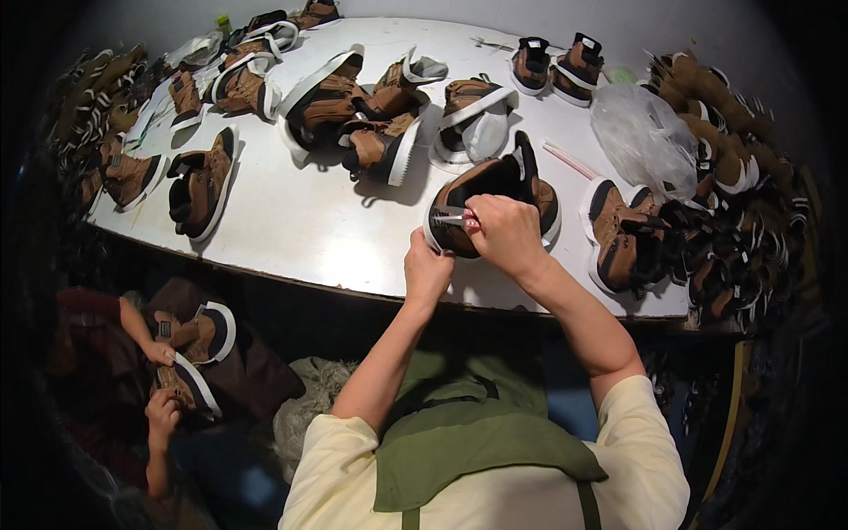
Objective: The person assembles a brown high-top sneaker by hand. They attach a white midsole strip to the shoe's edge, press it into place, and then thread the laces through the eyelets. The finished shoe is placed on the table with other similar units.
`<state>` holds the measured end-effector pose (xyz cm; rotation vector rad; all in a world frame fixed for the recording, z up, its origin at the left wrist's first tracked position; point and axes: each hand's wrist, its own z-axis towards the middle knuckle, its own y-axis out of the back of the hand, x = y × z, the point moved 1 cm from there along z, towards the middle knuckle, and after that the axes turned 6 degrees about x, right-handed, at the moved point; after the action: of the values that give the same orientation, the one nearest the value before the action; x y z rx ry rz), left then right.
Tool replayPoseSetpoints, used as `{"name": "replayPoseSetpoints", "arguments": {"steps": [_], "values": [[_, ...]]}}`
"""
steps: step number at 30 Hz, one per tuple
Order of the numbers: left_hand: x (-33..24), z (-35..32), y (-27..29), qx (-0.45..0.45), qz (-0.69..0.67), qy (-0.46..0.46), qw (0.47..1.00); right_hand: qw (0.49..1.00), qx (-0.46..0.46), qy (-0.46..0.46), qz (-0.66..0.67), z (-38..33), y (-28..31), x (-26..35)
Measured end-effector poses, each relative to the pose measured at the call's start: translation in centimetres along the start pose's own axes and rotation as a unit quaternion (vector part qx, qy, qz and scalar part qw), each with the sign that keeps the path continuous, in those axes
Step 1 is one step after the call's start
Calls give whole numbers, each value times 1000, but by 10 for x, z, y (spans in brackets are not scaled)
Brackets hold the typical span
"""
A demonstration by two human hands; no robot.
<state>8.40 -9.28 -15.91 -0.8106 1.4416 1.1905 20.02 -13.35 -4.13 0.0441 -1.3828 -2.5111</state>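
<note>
A brown and black high-top shoe (457, 188) with a white sole lies near the table's front edge, before me. My left hand (428, 268) is closed on the edge of its white sole at the near left. Above the shoe, my right hand (506, 231) is wrapped round small scissors (454, 217) with metal blades and a reddish grip. The blades point left, over the shoe's left end close to the sole rim. My right hand and wrist hide part of the shoe. A second brown shoe (549, 205) seems to lie against it on the right.
Several brown shoes stand about the white table (291, 230), including a cluster (380, 146) at the middle. A clear plastic bag (640, 132) lies at the right, beside piled shoes and uppers (742, 203). At lower left, another person's hands (161, 402) hold a pair of shoes (196, 380).
</note>
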Motion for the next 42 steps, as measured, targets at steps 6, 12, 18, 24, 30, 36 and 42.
{"name": "replayPoseSetpoints", "arguments": {"steps": [6,12,18,24,30,36,42], "values": [[27,13,0,129,-17,85,988,994,24,14,106,6,7,29],[46,16,-22,21,-85,-18,996,959,-64,-151,233,-68,14,-39],[35,63,-51,168,-74,-34,983,837,-55,-376,393,-153,-23,-114],[34,56,-80,172,-54,1,984,742,-107,-483,453,-142,-46,-97],[34,55,-104,127,-79,53,987,679,-166,-572,429,-155,-78,-119],[1,47,-90,150,-13,26,988,574,-128,-534,608,-175,-69,-148],[-5,28,-64,228,28,92,969,584,-13,-512,629,-182,-57,-155]]}}
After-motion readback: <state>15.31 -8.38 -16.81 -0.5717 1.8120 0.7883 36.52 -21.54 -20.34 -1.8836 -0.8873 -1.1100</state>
